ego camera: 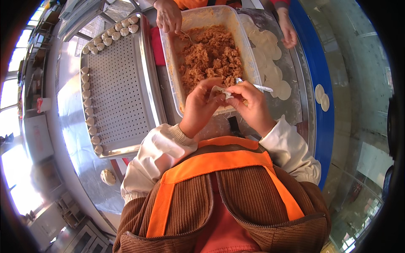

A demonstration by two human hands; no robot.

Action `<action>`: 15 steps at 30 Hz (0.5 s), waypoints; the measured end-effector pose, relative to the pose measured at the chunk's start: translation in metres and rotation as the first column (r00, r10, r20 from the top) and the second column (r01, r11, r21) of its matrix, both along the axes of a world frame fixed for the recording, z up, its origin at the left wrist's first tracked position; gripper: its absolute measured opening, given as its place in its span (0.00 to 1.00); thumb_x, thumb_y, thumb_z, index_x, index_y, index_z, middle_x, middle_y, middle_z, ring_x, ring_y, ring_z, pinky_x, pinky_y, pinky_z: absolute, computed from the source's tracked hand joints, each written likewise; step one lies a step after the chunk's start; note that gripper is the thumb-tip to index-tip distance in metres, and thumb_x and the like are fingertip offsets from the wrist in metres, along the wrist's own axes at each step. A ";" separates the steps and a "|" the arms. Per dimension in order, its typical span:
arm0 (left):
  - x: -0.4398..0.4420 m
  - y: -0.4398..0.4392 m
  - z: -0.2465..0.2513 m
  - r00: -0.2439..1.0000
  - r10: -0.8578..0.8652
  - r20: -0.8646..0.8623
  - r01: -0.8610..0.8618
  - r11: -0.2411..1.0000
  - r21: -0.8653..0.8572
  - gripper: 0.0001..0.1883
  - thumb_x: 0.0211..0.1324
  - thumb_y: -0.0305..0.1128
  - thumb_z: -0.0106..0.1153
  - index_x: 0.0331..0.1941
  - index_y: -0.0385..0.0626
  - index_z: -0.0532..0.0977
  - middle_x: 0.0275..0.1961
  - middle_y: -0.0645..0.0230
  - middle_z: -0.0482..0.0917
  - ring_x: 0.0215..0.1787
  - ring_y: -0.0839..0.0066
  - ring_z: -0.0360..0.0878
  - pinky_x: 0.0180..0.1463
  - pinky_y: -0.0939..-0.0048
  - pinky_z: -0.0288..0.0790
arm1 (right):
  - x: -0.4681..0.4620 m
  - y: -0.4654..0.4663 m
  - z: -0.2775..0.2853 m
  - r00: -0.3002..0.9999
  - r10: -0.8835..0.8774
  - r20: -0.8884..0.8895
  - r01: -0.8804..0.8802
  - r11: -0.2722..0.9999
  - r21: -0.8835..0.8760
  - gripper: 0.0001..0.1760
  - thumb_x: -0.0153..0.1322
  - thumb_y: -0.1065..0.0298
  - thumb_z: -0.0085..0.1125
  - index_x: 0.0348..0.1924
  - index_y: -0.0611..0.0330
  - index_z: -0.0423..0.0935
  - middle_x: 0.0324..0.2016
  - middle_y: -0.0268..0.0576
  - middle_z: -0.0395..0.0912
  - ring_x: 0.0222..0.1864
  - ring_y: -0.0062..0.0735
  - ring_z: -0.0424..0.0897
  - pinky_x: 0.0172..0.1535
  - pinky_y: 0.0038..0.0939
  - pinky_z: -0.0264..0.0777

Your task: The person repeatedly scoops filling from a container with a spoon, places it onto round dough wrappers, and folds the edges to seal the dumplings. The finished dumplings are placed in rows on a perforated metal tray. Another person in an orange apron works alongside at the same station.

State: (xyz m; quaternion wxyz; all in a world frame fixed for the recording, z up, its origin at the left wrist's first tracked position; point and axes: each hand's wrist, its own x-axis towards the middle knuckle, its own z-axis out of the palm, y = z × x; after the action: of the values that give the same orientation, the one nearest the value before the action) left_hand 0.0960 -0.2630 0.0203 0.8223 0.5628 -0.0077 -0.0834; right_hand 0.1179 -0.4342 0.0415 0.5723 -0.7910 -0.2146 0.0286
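Over the near edge of a plastic tub [253,63] of orange-brown minced filling [218,57], both my hands hold one thin dough wrapper [224,92]. My left hand [202,104] cups it from the left. With thumb and fingertips, my right hand [251,102] pinches its right edge. How much filling the wrapper holds is hard to see between my fingers. A metal spoon [264,88] lies by my right hand, its handle over the tub's right rim. Round dough wrappers [272,71] overlap on the metal table right of the tub.
A perforated metal tray [120,85] at left bears pleated dumplings [107,41] along two sides. A lump of dough [108,177] sits below it. Across the table, a co-worker's hand [169,19] holds a utensil in the filling; another hand [288,34] is near the wrappers. Wrappers [322,97] lie on a blue belt [324,132].
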 end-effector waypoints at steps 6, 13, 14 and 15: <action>-0.010 -0.012 -0.001 0.986 0.040 -0.164 -0.072 0.979 -0.193 0.24 0.58 0.25 0.60 0.56 0.39 0.62 0.49 0.65 0.75 0.49 0.79 0.75 0.50 0.79 0.72 | 0.001 -0.001 -0.002 0.815 0.098 -0.572 0.173 0.900 0.400 0.07 0.69 0.72 0.60 0.38 0.65 0.75 0.33 0.32 0.78 0.36 0.16 0.77 0.39 0.22 0.73; -0.010 -0.008 -0.013 0.986 0.042 -0.163 -0.056 0.995 -0.085 0.19 0.61 0.25 0.57 0.55 0.40 0.66 0.43 0.72 0.78 0.40 0.87 0.75 0.36 0.85 0.67 | 0.002 -0.003 -0.002 0.992 -0.045 0.120 0.051 0.997 -0.049 0.11 0.66 0.73 0.64 0.41 0.65 0.75 0.29 0.34 0.75 0.31 0.16 0.75 0.35 0.20 0.71; -0.009 -0.009 -0.012 0.988 0.044 -0.145 -0.056 0.995 -0.082 0.18 0.61 0.25 0.57 0.54 0.40 0.67 0.42 0.72 0.78 0.39 0.87 0.75 0.35 0.86 0.67 | 0.002 0.000 0.001 0.998 -0.067 0.020 0.067 0.998 -0.006 0.12 0.66 0.73 0.64 0.41 0.65 0.75 0.28 0.34 0.75 0.31 0.16 0.75 0.35 0.20 0.70; -0.009 -0.009 -0.010 0.991 0.045 -0.125 -0.055 0.995 -0.078 0.18 0.61 0.25 0.57 0.53 0.40 0.68 0.42 0.73 0.78 0.38 0.88 0.74 0.35 0.86 0.67 | 0.001 0.001 0.004 0.993 -0.085 -0.079 0.088 0.995 0.035 0.12 0.66 0.74 0.64 0.42 0.65 0.75 0.28 0.34 0.75 0.31 0.17 0.75 0.35 0.21 0.70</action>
State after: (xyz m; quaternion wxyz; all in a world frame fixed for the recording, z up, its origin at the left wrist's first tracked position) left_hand 0.0872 -0.2725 0.0099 0.8453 0.5227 0.0537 -0.0969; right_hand 0.1191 -0.4332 0.0453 0.5960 -0.7867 -0.1582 0.0299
